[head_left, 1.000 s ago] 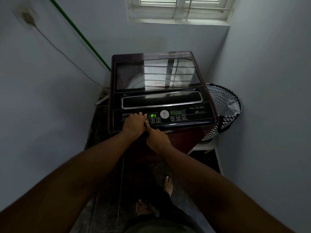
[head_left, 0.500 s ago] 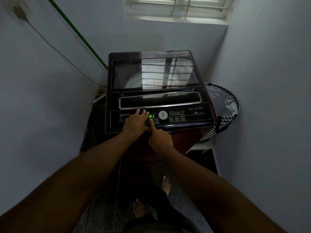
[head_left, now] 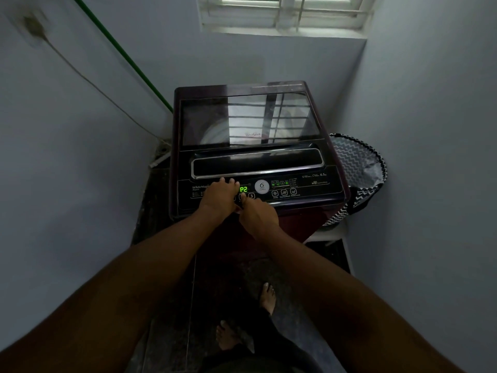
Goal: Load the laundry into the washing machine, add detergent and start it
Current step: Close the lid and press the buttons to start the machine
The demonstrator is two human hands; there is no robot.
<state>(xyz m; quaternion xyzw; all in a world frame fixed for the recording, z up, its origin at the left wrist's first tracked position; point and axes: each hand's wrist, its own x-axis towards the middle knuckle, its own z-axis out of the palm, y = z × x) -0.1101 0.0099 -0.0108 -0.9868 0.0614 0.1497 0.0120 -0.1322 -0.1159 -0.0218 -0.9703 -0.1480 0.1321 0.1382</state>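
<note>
A dark maroon top-loading washing machine (head_left: 309, 168) stands in the corner with its glass lid (head_left: 250, 119) closed. The lid reflects the window bars, and the pale drum shows faintly below it. The black control panel (head_left: 304, 188) shows a green display (head_left: 243, 189) reading P2. My left hand (head_left: 219, 199) rests flat on the panel's left part, fingers extended. My right hand (head_left: 256, 214) has its fingers curled and its index finger stretched onto a button just below the display.
A black-and-white zigzag laundry basket (head_left: 357, 173) sits on a white stool (head_left: 329, 234) right of the machine. Pale walls close in on both sides, with a window (head_left: 282, 12) above. A green pipe (head_left: 121, 52) and a cable run down the left wall. My bare feet stand on the dark floor.
The display has changed from P1 to P2. My right index finger has stayed on the buttons under the display, and my left hand has kept its place on the panel.
</note>
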